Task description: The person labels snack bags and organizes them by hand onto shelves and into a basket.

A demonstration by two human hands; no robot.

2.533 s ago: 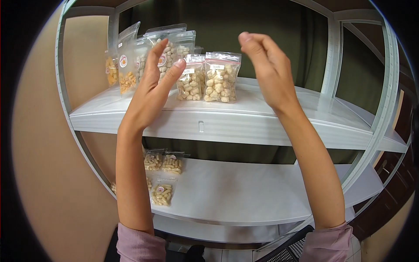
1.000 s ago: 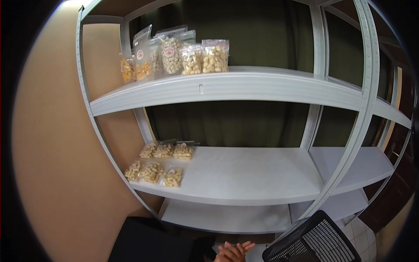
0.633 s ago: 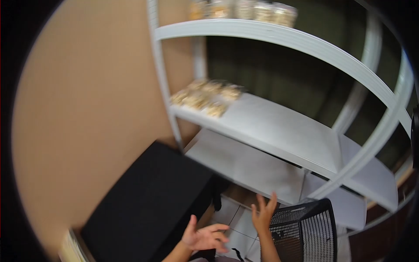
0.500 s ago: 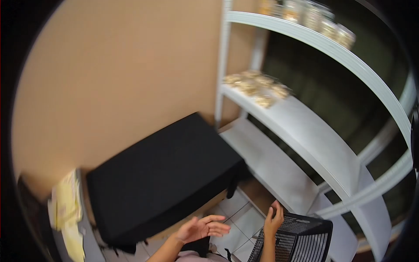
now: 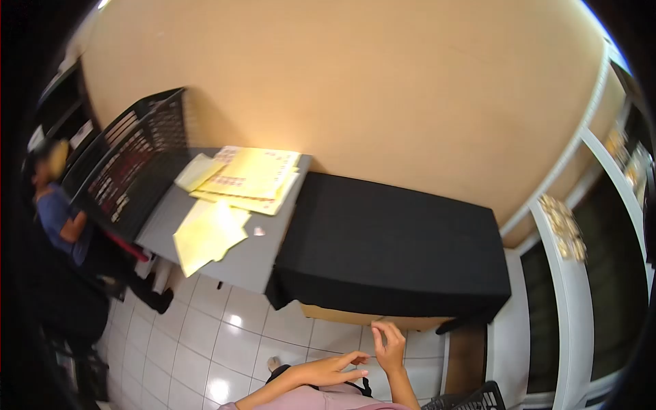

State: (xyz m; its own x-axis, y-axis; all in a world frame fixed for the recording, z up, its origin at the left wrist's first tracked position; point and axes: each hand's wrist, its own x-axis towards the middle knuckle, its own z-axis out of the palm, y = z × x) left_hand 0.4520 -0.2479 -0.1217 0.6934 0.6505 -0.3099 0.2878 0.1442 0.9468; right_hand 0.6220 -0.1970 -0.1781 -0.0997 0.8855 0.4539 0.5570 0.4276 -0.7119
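Note:
My left hand (image 5: 333, 370) reaches across in front of my body, its fingers apart and nothing in them. Close beside it, my right hand (image 5: 389, 346) is raised with loosely bent fingers, and no object shows in it. Both hands are in the air above the tiled floor, near the front edge of a table under a black cloth (image 5: 393, 242). Neither appears to touch anything. Below my right hand, at the bottom edge, part of a black plastic basket (image 5: 478, 400) shows.
Left of the black-covered table, a grey table (image 5: 256, 263) bears yellow paper sheets or envelopes (image 5: 249, 174) and a black slatted crate (image 5: 140, 160). Another person (image 5: 65, 219) is at the far left. White shelves (image 5: 577, 301) with bagged goods (image 5: 564, 229) line the right side.
My view has swung left, bringing the grey table, crate and other person into sight. My hands have come closer together; the basket has slid mostly out of view.

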